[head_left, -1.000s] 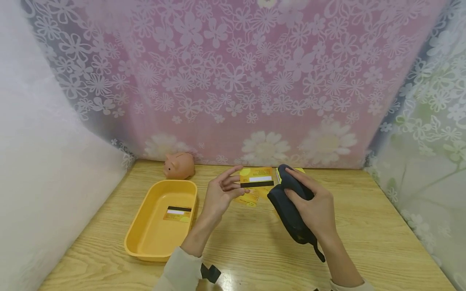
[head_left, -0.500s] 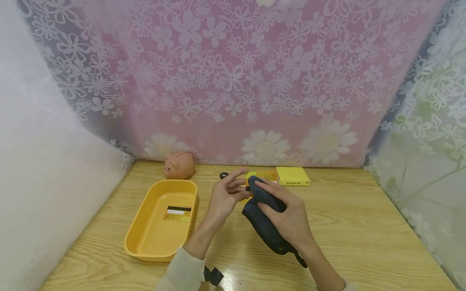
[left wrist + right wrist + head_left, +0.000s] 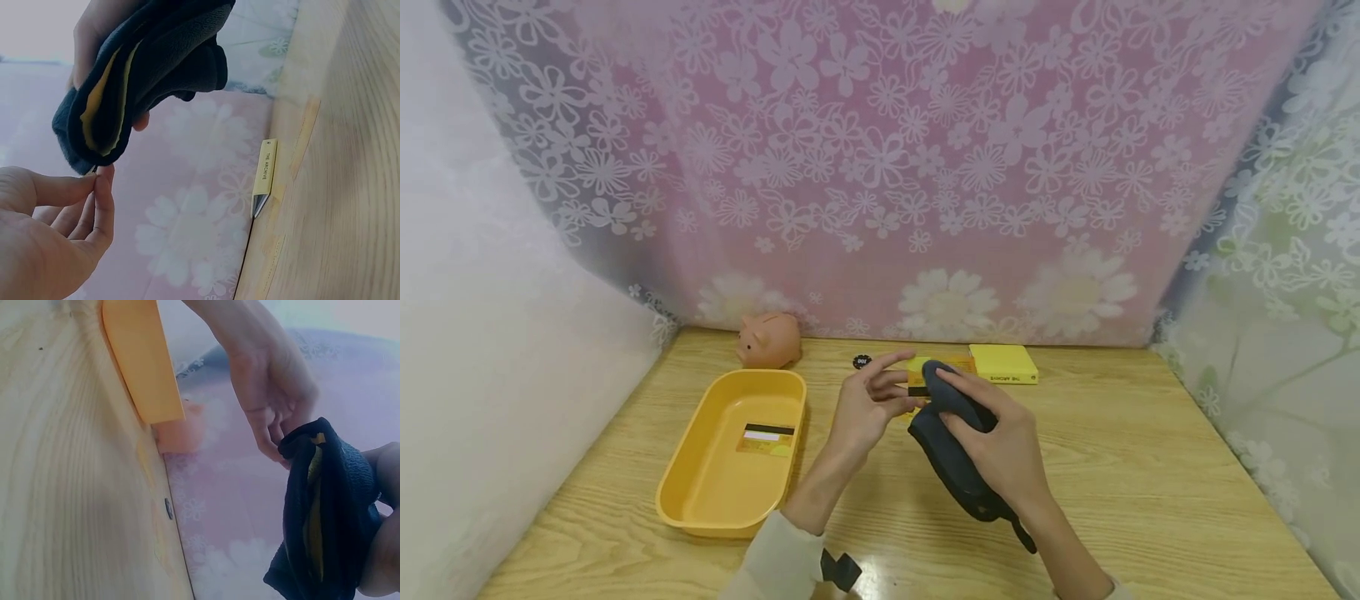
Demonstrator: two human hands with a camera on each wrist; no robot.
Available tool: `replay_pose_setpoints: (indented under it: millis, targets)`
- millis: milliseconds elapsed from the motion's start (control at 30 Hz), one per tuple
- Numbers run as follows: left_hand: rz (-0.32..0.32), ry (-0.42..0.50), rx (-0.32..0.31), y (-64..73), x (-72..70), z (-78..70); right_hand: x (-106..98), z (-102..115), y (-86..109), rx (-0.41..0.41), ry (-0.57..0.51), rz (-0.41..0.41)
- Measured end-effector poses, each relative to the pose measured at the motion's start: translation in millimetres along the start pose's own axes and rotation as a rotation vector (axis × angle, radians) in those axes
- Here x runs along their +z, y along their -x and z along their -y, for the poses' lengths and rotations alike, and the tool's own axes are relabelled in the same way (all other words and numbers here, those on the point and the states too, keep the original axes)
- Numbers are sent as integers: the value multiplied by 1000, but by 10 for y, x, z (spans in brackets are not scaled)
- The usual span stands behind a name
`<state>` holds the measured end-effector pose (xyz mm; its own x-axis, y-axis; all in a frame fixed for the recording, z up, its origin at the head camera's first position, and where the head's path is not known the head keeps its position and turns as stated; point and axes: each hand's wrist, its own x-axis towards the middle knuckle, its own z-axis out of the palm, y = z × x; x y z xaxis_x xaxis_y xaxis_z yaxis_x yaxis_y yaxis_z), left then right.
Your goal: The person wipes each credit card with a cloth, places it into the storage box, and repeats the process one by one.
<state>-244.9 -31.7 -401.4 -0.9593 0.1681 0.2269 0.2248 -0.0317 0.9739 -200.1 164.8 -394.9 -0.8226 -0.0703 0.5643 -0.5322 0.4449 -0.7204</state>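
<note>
L hand [image 3: 861, 412] pinches yellow card w/ black stripe [image 3: 917, 380] btwn thumb & fingers; pouch hides part of card, can't tell if it's in. R hand [image 3: 1003, 446] is wrapped round dark blue pouch [image 3: 951, 458], up over table [image 3: 1150, 467]. 2nd card [image 3: 766, 442] lies in yellow tray [image 3: 711, 471], pink piggy bank [image 3: 772, 340] just behind. Yellow book [image 3: 1003, 364] & black chip [image 3: 862, 362] sit nr back

Around one pouch [image 3: 955, 468]: one tray [image 3: 722, 492], nine o'clock, holding one card [image 3: 767, 437]; one piggy bank [image 3: 771, 340], ten o'clock; one chip [image 3: 861, 362], ten-thirty; one book [image 3: 1003, 363], one o'clock; one left hand [image 3: 863, 407]; one right hand [image 3: 1000, 437]; other cards [image 3: 917, 380], number unclear.
</note>
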Motion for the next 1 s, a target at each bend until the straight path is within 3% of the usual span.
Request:
replay_pose_setpoints:
  millis: [267, 600, 800, 1000]
  targets:
    - [-43, 56, -20, -20, -38, -50, -142, -58, -64, 11, 27, -63]
    - [-43, 111, -25, -23, -97, -47, -311, -133, -98, 102, 63, -136]
    - [-53, 115, -25, -29, -123, -47, -325, -107, -101, 94, 37, -128]
    - [-58, 91, -11, -37, -97, -47, -227, -25, -88, 3, -48, -56]
